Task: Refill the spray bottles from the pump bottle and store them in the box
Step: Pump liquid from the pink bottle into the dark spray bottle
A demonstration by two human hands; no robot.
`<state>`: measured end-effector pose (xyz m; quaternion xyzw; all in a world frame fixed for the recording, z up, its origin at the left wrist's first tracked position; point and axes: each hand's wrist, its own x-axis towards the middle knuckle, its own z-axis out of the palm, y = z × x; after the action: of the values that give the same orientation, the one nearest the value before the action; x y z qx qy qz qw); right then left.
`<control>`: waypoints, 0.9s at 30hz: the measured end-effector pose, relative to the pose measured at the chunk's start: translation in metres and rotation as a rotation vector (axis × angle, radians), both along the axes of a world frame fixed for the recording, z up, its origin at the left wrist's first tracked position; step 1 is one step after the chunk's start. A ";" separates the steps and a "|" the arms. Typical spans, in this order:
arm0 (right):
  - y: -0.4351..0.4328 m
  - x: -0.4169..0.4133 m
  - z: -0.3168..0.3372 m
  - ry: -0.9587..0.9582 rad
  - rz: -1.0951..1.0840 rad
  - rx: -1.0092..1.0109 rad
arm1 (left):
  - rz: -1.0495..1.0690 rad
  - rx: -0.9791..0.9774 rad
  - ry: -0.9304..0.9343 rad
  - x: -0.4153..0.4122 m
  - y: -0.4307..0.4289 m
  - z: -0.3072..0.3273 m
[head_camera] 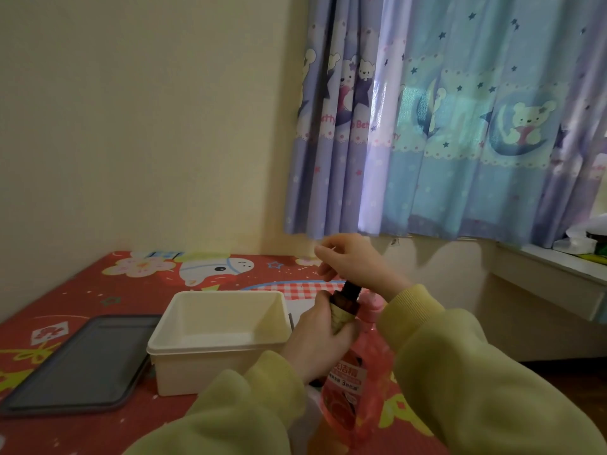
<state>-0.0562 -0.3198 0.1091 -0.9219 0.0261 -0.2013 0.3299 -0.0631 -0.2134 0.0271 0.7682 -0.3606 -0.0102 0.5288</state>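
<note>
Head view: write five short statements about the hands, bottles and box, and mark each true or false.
1. The left hand grips the brown bottle. True.
2. The box already holds a bottle. False: no bottle shows inside it.
3. The right hand lies flat on the mat. False: it is raised, pinching the brown bottle's top.
4. The pink bottle stands right of the box. True.
5. The grey tray covers the box. False: it lies on the mat, left of the box.
</note>
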 end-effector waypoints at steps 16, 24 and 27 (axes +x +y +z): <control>-0.002 -0.009 0.012 -0.569 -0.184 0.266 | 0.029 -0.058 0.085 0.008 0.019 0.003; 0.028 -0.012 0.015 -0.505 -0.092 0.298 | 0.090 -0.121 0.127 0.012 0.060 0.012; 0.048 -0.012 0.005 -0.407 -0.041 0.292 | 0.144 -0.130 0.127 0.014 0.085 0.011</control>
<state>-0.0681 -0.2721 0.1138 -0.8042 0.0067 -0.3837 0.4539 -0.0488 -0.1284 0.0377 0.7540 -0.2702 0.0025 0.5987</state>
